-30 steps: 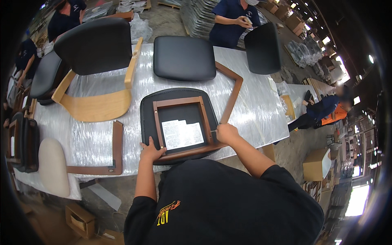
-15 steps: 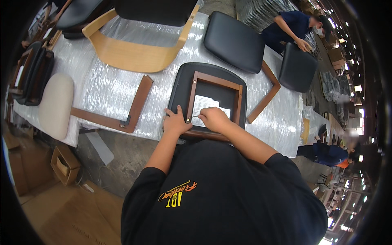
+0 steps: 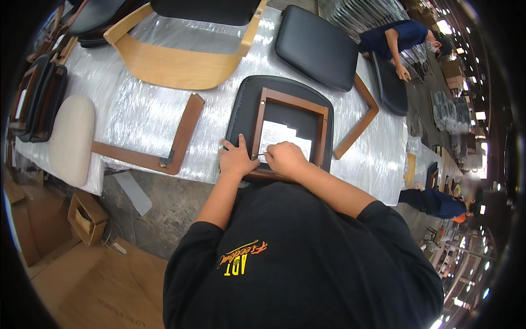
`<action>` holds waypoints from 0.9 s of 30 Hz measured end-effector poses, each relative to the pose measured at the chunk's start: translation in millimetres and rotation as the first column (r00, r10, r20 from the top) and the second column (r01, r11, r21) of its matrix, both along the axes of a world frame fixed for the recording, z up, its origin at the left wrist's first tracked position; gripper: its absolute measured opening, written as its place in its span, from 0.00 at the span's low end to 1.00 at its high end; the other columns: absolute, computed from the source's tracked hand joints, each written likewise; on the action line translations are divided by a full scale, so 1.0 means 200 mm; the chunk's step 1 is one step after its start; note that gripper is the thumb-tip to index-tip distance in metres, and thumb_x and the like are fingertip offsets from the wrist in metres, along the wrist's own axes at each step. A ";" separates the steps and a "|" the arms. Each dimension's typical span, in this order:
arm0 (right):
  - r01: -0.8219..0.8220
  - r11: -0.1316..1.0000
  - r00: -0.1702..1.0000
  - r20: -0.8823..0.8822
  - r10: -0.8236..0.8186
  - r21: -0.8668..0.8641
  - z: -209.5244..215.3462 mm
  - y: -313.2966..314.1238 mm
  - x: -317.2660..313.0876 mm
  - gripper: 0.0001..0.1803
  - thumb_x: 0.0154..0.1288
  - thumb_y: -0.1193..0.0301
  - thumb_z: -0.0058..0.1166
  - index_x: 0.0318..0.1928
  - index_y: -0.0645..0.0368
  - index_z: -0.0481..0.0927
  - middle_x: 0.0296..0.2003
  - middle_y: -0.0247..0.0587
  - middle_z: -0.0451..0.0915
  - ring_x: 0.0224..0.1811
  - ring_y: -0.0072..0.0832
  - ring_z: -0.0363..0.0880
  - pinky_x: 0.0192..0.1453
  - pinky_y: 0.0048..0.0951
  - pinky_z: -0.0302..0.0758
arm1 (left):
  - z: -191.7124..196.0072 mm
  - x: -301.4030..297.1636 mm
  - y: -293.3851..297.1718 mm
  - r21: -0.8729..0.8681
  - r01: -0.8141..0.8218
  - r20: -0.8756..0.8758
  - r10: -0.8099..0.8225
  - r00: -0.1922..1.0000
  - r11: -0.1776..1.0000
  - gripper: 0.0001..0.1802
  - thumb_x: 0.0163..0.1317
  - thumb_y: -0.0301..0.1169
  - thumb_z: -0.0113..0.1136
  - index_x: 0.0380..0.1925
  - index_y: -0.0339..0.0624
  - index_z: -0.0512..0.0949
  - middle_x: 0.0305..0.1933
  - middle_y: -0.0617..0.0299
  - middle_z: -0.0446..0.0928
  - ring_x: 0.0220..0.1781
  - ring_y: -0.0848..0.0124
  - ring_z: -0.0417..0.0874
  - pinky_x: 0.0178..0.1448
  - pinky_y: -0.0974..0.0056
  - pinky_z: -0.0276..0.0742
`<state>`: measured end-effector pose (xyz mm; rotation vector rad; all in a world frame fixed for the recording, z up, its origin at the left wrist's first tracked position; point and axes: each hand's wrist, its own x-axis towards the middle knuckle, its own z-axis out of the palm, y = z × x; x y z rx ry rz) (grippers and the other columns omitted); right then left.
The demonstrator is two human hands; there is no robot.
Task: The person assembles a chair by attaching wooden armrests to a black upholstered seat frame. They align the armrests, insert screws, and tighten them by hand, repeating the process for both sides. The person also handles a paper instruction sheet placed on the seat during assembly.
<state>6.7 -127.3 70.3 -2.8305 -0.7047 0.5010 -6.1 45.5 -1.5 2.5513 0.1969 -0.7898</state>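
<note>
An upturned black padded seat [image 3: 247, 104] lies before me, with a brown wooden frame [image 3: 293, 102] and white paper labels [image 3: 279, 132] on its underside. My left hand [image 3: 236, 159] rests on the seat's near left edge, fingers spread, thumb by the frame's corner. Beside it, my right hand [image 3: 286, 159] is closed in a pinch around a thin metal hex key [image 3: 261, 154], mostly hidden by the fingers. The key's tip meets a bolt [image 3: 254, 156] at the frame's near left corner. Another bolt shows at the far left corner.
Plastic wrap covers the table [image 3: 148, 109]. Around it lie a pale wooden chair back [image 3: 175, 66], a beige seat [image 3: 73, 140], brown L-shaped legs [image 3: 183, 131], and another black seat [image 3: 315, 46]. A co-worker [image 3: 392, 41] handles a seat [image 3: 389, 85] at the far right. Cardboard [image 3: 98, 285] lies below left.
The view has shifted slightly. My right hand has turned a little at the bolt, while the left stays on the seat edge. The co-worker's seat has tipped, and their hand has moved down.
</note>
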 end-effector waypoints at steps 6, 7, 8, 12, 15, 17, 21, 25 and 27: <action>-0.088 0.996 0.991 -0.106 0.087 -0.003 0.17 0.16 -0.02 0.13 0.67 0.64 0.57 0.34 0.59 0.89 0.33 0.56 0.88 0.39 0.54 0.89 0.48 0.52 0.84 | -0.04 -0.03 0.03 -0.072 0.248 0.418 -0.196 0.887 0.966 0.58 0.55 0.42 0.75 0.83 0.64 0.51 0.86 0.35 0.42 0.86 0.37 0.48 0.76 0.40 0.69; -0.081 0.996 0.989 -0.125 0.077 -0.028 0.19 0.18 -0.02 0.12 0.66 0.64 0.57 0.36 0.57 0.90 0.35 0.54 0.89 0.41 0.53 0.90 0.48 0.51 0.85 | -0.05 -0.05 0.05 -0.191 0.281 0.468 -0.164 0.868 0.941 0.49 0.55 0.32 0.74 0.78 0.67 0.65 0.86 0.41 0.45 0.85 0.38 0.51 0.79 0.39 0.65; -0.112 0.994 0.980 -0.166 0.109 -0.012 0.21 0.19 -0.01 0.12 0.66 0.64 0.57 0.37 0.57 0.90 0.35 0.54 0.89 0.42 0.53 0.89 0.49 0.51 0.85 | -0.06 -0.05 0.06 -0.187 0.321 0.496 -0.193 0.846 0.928 0.43 0.56 0.32 0.73 0.74 0.65 0.69 0.86 0.42 0.46 0.85 0.38 0.51 0.78 0.39 0.65; -0.063 0.992 0.954 -0.300 0.028 -0.107 0.25 0.18 0.06 0.13 0.65 0.64 0.58 0.42 0.55 0.91 0.40 0.57 0.89 0.48 0.53 0.88 0.54 0.50 0.84 | -0.10 -0.05 0.06 -0.237 0.378 0.511 -0.216 0.832 0.895 0.19 0.62 0.33 0.69 0.55 0.56 0.86 0.85 0.48 0.53 0.84 0.40 0.54 0.78 0.40 0.65; -0.103 0.972 0.939 -0.342 0.026 -0.210 0.27 0.14 0.11 0.14 0.62 0.67 0.61 0.44 0.60 0.90 0.46 0.59 0.88 0.50 0.53 0.87 0.55 0.49 0.83 | -0.10 -0.05 0.03 -0.189 0.337 0.498 -0.206 0.842 0.922 0.19 0.65 0.37 0.67 0.56 0.58 0.86 0.84 0.48 0.57 0.84 0.42 0.56 0.78 0.40 0.64; -0.173 0.961 0.937 -0.336 0.094 -0.215 0.26 0.12 0.13 0.13 0.61 0.69 0.61 0.43 0.60 0.90 0.46 0.59 0.88 0.50 0.52 0.88 0.53 0.48 0.84 | -0.09 -0.05 0.03 -0.185 0.331 0.453 -0.218 0.864 0.925 0.19 0.67 0.38 0.67 0.57 0.58 0.86 0.83 0.46 0.58 0.84 0.42 0.57 0.78 0.39 0.63; -0.316 0.929 0.937 -0.217 0.274 -0.192 0.22 0.12 0.12 0.09 0.62 0.71 0.59 0.41 0.56 0.89 0.41 0.55 0.88 0.49 0.50 0.88 0.51 0.48 0.84 | -0.09 -0.04 0.03 -0.169 0.375 0.474 -0.259 0.842 0.911 0.18 0.67 0.38 0.66 0.57 0.55 0.87 0.82 0.45 0.59 0.83 0.42 0.58 0.76 0.40 0.65; -0.319 0.932 0.947 -0.103 0.305 -0.171 0.19 0.10 0.11 0.10 0.66 0.65 0.59 0.41 0.54 0.89 0.40 0.51 0.88 0.46 0.46 0.89 0.46 0.46 0.86 | -0.12 -0.04 0.04 -0.179 0.378 0.479 -0.255 0.840 0.908 0.18 0.65 0.33 0.66 0.56 0.50 0.87 0.81 0.43 0.61 0.82 0.40 0.61 0.77 0.40 0.66; -0.179 0.977 0.979 -0.113 0.167 -0.113 0.19 0.07 0.10 0.15 0.69 0.59 0.59 0.43 0.57 0.88 0.40 0.52 0.88 0.43 0.45 0.90 0.43 0.44 0.86 | -0.15 -0.03 0.04 -0.149 0.387 0.477 -0.277 0.834 0.910 0.16 0.67 0.37 0.65 0.54 0.56 0.88 0.81 0.45 0.62 0.81 0.41 0.61 0.75 0.40 0.67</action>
